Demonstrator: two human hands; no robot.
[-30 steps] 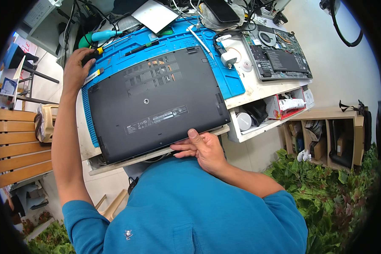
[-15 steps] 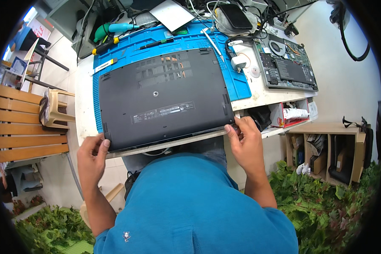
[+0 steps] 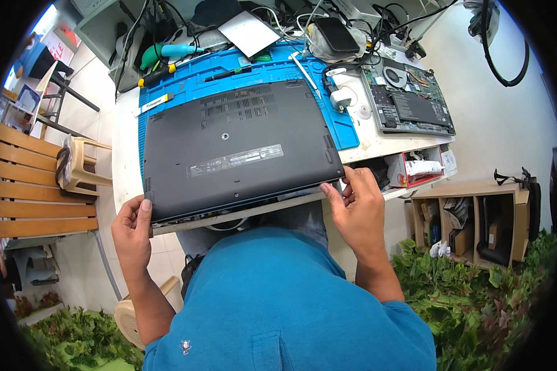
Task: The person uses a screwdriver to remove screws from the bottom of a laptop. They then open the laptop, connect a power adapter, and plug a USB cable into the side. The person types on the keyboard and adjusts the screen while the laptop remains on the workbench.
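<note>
Head view, steeply downward (fisheye)

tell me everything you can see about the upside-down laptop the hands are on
The laptop is dark grey, matte plastic by its look, lying bottom-up on a blue work mat at the near edge of a white bench. Its base panel shows vent slots near the far edge, a long pale label across the middle and a round mark above the label. Along the near edge the panel seems lifted slightly, a thin gap showing. The left hand grips the near left corner; the right hand holds the near right corner, fingertips at the seam.
</note>
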